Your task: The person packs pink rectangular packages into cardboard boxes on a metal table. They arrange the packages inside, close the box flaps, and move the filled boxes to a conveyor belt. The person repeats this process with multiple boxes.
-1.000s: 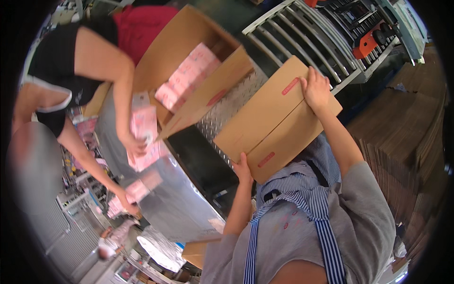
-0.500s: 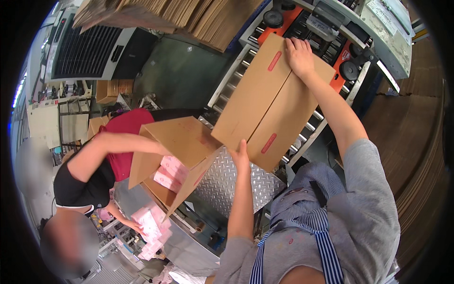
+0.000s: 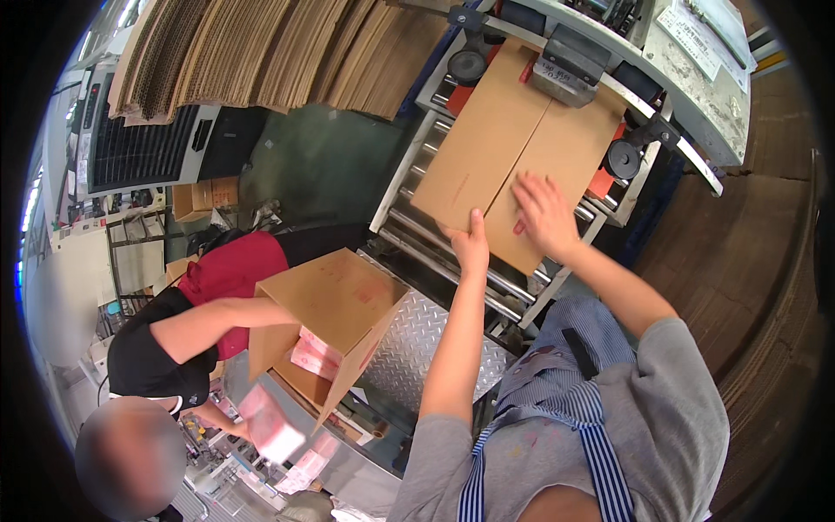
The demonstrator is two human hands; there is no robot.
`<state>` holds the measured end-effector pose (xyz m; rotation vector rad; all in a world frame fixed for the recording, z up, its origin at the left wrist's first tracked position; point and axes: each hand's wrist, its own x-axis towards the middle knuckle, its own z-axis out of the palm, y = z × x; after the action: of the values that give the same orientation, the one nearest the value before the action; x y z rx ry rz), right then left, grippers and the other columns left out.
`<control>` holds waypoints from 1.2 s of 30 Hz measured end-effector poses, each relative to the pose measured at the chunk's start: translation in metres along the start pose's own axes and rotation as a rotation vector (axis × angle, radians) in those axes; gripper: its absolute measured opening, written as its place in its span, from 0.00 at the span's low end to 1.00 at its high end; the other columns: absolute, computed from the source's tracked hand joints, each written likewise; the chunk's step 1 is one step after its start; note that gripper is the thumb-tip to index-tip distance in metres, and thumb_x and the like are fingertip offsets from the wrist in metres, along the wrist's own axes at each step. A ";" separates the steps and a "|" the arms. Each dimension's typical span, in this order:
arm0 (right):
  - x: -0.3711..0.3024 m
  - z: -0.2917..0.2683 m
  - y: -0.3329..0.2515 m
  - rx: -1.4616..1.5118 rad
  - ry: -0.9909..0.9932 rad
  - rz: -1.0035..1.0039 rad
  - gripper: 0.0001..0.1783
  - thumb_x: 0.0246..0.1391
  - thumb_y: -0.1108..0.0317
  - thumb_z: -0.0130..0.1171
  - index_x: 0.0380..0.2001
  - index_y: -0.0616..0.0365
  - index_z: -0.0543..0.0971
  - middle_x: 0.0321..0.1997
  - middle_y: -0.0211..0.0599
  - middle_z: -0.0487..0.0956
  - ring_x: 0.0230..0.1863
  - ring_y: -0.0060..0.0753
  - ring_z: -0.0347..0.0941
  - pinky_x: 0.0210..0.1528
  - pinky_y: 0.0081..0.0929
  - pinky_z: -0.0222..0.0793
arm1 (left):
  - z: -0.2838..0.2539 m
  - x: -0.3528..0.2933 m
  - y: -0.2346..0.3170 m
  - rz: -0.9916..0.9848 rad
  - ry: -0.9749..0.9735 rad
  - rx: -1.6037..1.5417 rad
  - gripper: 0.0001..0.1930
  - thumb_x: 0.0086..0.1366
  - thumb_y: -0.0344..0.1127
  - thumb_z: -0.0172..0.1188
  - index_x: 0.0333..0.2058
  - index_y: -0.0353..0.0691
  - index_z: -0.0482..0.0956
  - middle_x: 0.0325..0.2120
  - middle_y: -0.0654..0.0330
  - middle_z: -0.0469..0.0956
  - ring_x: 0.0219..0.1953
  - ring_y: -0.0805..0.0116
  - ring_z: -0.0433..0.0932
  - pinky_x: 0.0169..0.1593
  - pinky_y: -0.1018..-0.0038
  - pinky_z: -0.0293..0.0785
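A closed cardboard box [image 3: 474,152] lies on the roller conveyor [image 3: 409,204], its far end under the head of a sealing machine [image 3: 570,65]. My left hand [image 3: 470,248] grips the near end of the box, thumb on top and the other fingers mostly hidden against the end face. Flat on the top right flap, near the middle seam, rests my right hand [image 3: 546,217], fingers spread. Black rollers [image 3: 623,159] of the machine stand at both sides of the box.
At left a co-worker [image 3: 165,339] reaches into an open carton [image 3: 335,287] holding pink packs and holds a blurred pink-white pack [image 3: 271,426]. A diamond-plate metal surface [image 3: 435,348] lies before the conveyor. Flattened cardboard [image 3: 261,52] is stacked at the back left.
The box has moved away from me, into the sealing machine. My right hand has come from its far part to its near part. The co-worker's pack has moved.
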<state>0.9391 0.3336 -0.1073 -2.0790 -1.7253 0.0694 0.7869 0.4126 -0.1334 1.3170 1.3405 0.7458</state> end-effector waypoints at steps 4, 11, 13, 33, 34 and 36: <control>-0.042 -0.005 -0.029 0.086 -0.066 0.019 0.34 0.44 0.66 0.59 0.58 0.55 0.66 0.64 0.37 0.63 0.66 0.38 0.57 0.67 0.47 0.45 | 0.038 0.020 -0.001 0.011 0.020 0.038 0.45 0.64 0.48 0.54 0.62 0.24 0.35 0.55 0.28 0.58 0.57 0.42 0.64 0.58 0.63 0.62; -0.019 -0.013 0.033 -0.014 -0.080 0.041 0.36 0.45 0.76 0.54 0.61 0.55 0.62 0.65 0.36 0.61 0.67 0.37 0.54 0.68 0.46 0.43 | 0.031 -0.015 -0.015 0.030 -0.415 0.272 0.34 0.65 0.50 0.53 0.62 0.34 0.55 0.52 0.39 0.69 0.56 0.49 0.69 0.55 0.65 0.66; -0.012 -0.014 0.052 -0.022 -0.013 0.028 0.36 0.45 0.79 0.51 0.61 0.54 0.62 0.65 0.36 0.61 0.67 0.37 0.53 0.68 0.46 0.43 | 0.009 -0.053 -0.065 -0.034 -0.470 0.254 0.32 0.64 0.48 0.56 0.60 0.36 0.59 0.50 0.42 0.72 0.53 0.53 0.72 0.53 0.66 0.69; -0.434 0.175 -0.098 -0.037 -1.213 0.144 0.16 0.50 0.65 0.49 0.41 0.56 0.79 0.41 0.46 0.80 0.45 0.46 0.75 0.49 0.42 0.71 | -0.282 -0.360 -0.302 -0.707 -0.397 0.228 0.20 0.63 0.41 0.54 0.53 0.43 0.69 0.37 0.62 0.79 0.33 0.71 0.79 0.27 0.75 0.67; -0.439 0.148 -0.147 -0.035 -1.177 0.199 0.19 0.50 0.62 0.51 0.47 0.51 0.77 0.47 0.44 0.77 0.51 0.44 0.72 0.53 0.41 0.67 | -0.290 -0.356 -0.301 -0.635 -0.367 0.224 0.20 0.63 0.41 0.54 0.52 0.43 0.70 0.38 0.62 0.79 0.32 0.70 0.79 0.27 0.75 0.68; -0.456 0.102 -0.178 0.265 -1.268 0.133 0.23 0.49 0.58 0.54 0.50 0.49 0.75 0.51 0.47 0.75 0.55 0.44 0.70 0.56 0.40 0.65 | -0.284 -0.359 -0.293 -0.483 -0.421 0.215 0.17 0.63 0.40 0.54 0.49 0.40 0.72 0.35 0.61 0.80 0.30 0.70 0.79 0.27 0.76 0.69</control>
<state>0.6416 -0.0451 -0.2421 -2.0005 -1.9353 1.8623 0.3727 0.0807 -0.2499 1.1619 1.3359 -0.0096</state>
